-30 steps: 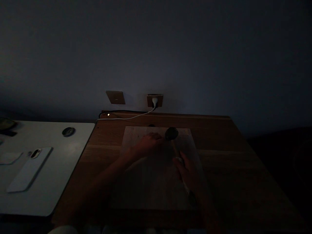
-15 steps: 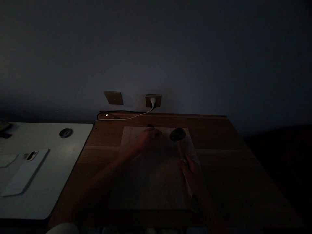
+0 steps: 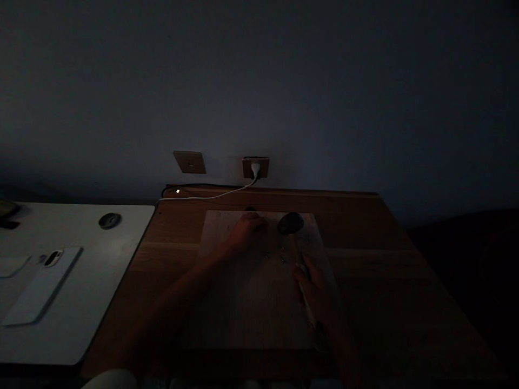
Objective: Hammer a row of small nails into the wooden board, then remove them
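Note:
The light is dim. In my right hand [image 3: 314, 281] is a rubber mallet [image 3: 291, 223] with a dark round head and a pale handle. Its head hangs over the upper right part of a pale wooden board [image 3: 247, 319]. My left hand [image 3: 245, 229] is at the board's upper middle, to the left of the mallet head. Its fingers are curled together, and whatever they may hold is hidden. Between the hands, small shiny bits [image 3: 283, 259] that look like screws or nails lie on the board. A dark round object [image 3: 250, 209] shows at the board's far edge.
Under the board is a brown wooden table [image 3: 377, 270] against the wall. A white cable [image 3: 211, 196] runs along its back to a plug in a wall socket [image 3: 255, 167]. On the white table [image 3: 85, 281] at left lie a phone [image 3: 42, 286] and a small round dish [image 3: 109, 220].
The mallet head has shifted slightly left, with my right hand following. My left hand has barely moved, its fingers drawn in a little. The small shiny bits show more clearly now.

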`<state>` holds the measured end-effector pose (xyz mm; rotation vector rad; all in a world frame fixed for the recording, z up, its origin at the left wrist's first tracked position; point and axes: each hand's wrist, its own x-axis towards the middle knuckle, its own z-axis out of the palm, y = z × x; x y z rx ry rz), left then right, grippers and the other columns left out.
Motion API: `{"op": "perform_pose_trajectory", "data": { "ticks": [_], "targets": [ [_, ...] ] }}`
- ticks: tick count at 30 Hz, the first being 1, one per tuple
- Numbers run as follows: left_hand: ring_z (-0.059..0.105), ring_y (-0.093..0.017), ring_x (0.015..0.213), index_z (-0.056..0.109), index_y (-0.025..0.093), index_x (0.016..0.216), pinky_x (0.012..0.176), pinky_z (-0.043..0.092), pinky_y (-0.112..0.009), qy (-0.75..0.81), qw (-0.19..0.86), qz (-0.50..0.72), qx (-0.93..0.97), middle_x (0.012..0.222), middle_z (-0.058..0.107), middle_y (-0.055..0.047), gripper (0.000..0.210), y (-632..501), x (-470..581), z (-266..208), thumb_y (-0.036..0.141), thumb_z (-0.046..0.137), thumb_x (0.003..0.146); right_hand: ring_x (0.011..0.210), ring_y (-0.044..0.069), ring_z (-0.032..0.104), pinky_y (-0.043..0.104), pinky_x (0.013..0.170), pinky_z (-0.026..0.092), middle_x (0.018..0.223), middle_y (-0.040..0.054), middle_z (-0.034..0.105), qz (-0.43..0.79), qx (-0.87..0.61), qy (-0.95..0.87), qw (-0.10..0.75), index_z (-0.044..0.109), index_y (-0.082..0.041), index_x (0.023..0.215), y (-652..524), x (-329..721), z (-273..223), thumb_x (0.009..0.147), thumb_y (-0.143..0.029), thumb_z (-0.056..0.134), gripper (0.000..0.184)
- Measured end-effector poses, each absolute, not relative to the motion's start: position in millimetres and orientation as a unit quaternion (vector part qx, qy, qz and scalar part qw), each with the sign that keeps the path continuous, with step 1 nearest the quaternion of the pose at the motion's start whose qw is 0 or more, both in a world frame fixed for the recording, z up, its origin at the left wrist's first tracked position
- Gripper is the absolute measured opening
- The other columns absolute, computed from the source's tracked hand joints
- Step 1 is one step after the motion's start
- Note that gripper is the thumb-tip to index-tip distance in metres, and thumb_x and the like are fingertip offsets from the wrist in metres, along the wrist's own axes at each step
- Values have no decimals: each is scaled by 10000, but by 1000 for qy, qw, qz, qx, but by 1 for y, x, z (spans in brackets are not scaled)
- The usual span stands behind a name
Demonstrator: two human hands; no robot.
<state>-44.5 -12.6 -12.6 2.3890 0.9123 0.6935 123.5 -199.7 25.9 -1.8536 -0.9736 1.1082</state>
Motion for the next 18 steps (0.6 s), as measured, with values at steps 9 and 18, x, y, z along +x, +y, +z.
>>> {"op": "perform_pose_trajectory", "data": {
  "ticks": [9, 18],
  "targets": [
    [715, -180, 897, 590, 182, 1307, 831, 546, -290, 361, 331, 281, 825, 998, 758, -50, 498, -13, -45, -17, 76, 632, 822, 433, 135, 479, 231, 426, 347, 499, -70, 512, 441, -697, -441, 354, 647, -213, 1164, -185, 110, 31, 900, -530, 542, 426],
    [706, -200, 894, 613, 181, 1288, 815, 535, -292, 377, 322, 270, 825, 997, 749, -57, 520, -13, -44, -10, 94, 686, 781, 424, 137, 479, 235, 425, 342, 499, -73, 497, 441, -712, -437, 329, 635, -189, 1239, -185, 107, 28, 897, -561, 510, 520]
  ]
}}
